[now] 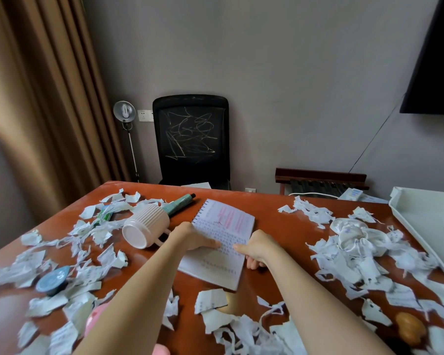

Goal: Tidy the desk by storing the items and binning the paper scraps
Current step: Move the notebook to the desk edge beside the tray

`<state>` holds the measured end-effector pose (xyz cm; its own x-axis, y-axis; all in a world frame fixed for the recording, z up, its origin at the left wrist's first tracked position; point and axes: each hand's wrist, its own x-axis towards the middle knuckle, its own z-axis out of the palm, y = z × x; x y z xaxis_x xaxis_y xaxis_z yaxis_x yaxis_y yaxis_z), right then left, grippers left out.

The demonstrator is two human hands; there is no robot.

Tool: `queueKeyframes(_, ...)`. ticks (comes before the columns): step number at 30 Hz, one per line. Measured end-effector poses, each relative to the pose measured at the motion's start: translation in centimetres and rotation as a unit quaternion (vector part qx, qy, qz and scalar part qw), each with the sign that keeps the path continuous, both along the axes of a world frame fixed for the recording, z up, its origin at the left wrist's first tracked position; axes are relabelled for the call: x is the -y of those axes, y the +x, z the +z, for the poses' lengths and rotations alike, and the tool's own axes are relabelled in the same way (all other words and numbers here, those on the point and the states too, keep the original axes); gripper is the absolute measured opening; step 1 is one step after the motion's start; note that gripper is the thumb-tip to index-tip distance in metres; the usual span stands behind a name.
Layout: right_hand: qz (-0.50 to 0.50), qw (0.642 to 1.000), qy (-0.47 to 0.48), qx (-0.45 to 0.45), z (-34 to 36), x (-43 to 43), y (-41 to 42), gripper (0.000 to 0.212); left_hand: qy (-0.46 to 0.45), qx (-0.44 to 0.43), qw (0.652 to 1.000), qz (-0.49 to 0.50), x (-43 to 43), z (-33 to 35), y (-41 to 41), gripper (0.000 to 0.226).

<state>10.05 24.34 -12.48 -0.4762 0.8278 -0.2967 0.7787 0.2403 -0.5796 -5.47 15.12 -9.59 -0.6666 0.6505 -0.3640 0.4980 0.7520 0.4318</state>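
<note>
Both hands are pinching the notebook (226, 226): the left hand (194, 237) is gripping its left edge and the right hand (258, 248) its right edge, with thumbs lying on the page. It is lying mid-frame on the counter (274, 226), its long axis running up-frame, equally near both hands. The tray (420, 221) is sitting at far right, nearer the right hand. Showing: one notebook, one mug (145, 226), one marker (180, 203), one tray; scraps (344, 265) past counting.
</note>
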Motion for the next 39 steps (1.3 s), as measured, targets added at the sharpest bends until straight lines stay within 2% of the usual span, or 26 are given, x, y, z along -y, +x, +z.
queueKeyframes(6, -0.006, 0.998, -0.049, -0.027, 0.3, -0.2, 0.1, 0.027, 0.041, -0.023, 0.999, -0.019, 0.0, 1.5, -0.4, 0.066)
queueKeyframes(15, 0.004, 0.99, -0.123, -0.066, 1.3, -0.1, 0.9, 0.039, 0.098, -0.099, 0.989, -0.054, -0.6, 3.7, 0.9, 0.095)
queueKeyframes(21, 0.01, 0.988, -0.13, -0.077, 1.4, 0.1, 1.1, 0.039, 0.103, -0.079, 0.991, -0.037, -0.1, 3.8, 1.3, 0.072)
queueKeyframes(25, 0.011, 0.978, -0.178, -0.111, 1.9, -0.2, 1.6, 0.042, 0.126, -0.085, 0.988, -0.034, 0.0, 3.9, 1.5, 0.068)
queueKeyframes(29, 0.017, 0.962, -0.231, -0.145, 1.8, -0.7, 1.4, 0.038, 0.149, -0.067, 0.986, -0.02, 0.3, 4.0, 1.3, 0.079)
queueKeyframes(33, 0.016, 0.955, -0.231, -0.188, 2.2, -1.8, 1.2, 0.033, 0.222, -0.037, 0.974, 0.001, 1.0, 5.0, 2.2, 0.082)
queueKeyframes(39, 0.074, 0.933, -0.244, -0.255, 5.4, -1.5, 1.6, 0.04, 0.329, 0.079, 0.939, 0.06, 3.8, 7.0, 3.9, 0.049)
